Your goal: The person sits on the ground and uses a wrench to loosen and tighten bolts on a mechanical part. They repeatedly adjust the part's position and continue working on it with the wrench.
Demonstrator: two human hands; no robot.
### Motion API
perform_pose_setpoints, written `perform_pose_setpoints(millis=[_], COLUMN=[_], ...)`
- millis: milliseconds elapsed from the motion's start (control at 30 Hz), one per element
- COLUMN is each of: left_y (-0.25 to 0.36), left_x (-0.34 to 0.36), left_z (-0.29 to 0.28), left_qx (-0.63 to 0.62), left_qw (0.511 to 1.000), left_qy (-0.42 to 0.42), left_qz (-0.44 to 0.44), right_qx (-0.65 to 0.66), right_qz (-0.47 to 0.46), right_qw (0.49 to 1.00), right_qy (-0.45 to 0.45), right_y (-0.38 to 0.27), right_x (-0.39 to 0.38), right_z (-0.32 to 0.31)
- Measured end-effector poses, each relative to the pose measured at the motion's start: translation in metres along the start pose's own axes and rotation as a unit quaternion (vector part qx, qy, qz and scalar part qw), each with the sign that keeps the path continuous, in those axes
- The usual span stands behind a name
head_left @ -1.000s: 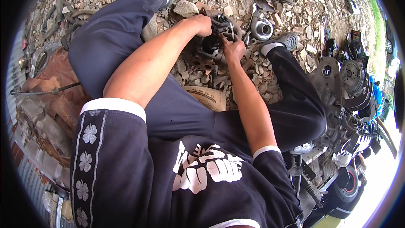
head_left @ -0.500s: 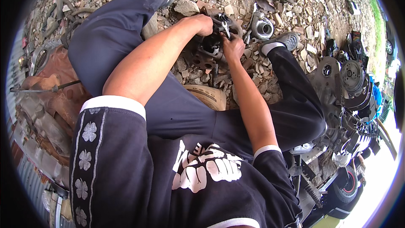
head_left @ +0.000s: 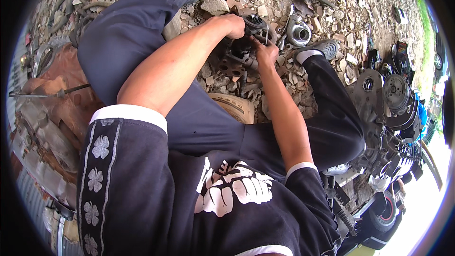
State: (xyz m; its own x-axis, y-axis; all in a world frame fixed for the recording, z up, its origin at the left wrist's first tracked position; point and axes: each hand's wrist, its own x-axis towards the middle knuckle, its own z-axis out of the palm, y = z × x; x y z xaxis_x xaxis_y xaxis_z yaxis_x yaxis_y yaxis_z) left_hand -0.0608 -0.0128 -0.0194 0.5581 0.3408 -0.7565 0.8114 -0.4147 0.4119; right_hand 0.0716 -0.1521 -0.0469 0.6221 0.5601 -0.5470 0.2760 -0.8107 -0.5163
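Note:
On the stony ground between my legs sits a dark, greasy turbocharger assembly, with round ports on its near side. My left hand is closed at its upper left side, the fingertips hidden behind it. My right hand is closed at its right side, thumb and fingers bent towards the middle. A thin bright wrench stands up at the right fingers, seen nearly edge-on. What the left fingers grip underneath cannot be made out.
A silver turbo housing lies to the right, near my right shoe. Engine parts with a round pulley stand further right. A rusty brown metal part is at the left. A pale round-edged object lies under my legs.
The wrench in my right hand has turned from showing its flat, open-ended head to a thin edge and swung rightward. The left hand keeps its place on the assembly; the view shifted slightly.

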Motion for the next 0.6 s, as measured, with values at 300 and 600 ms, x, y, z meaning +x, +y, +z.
perform_pose_setpoints(millis=[300, 600], left_y=[0.002, 0.004], left_x=[-0.002, -0.004], left_z=[-0.003, -0.005], left_qx=[0.001, -0.002], left_qw=[1.0, 1.0], left_qy=[-0.012, 0.006], left_qz=[-0.008, 0.022], right_qx=[-0.088, 0.101], right_qz=[-0.145, -0.127], right_qw=[0.98, 0.984], right_qy=[0.104, 0.07], right_y=[0.006, 0.035], right_x=[-0.007, 0.029], right_z=[0.014, -0.016])
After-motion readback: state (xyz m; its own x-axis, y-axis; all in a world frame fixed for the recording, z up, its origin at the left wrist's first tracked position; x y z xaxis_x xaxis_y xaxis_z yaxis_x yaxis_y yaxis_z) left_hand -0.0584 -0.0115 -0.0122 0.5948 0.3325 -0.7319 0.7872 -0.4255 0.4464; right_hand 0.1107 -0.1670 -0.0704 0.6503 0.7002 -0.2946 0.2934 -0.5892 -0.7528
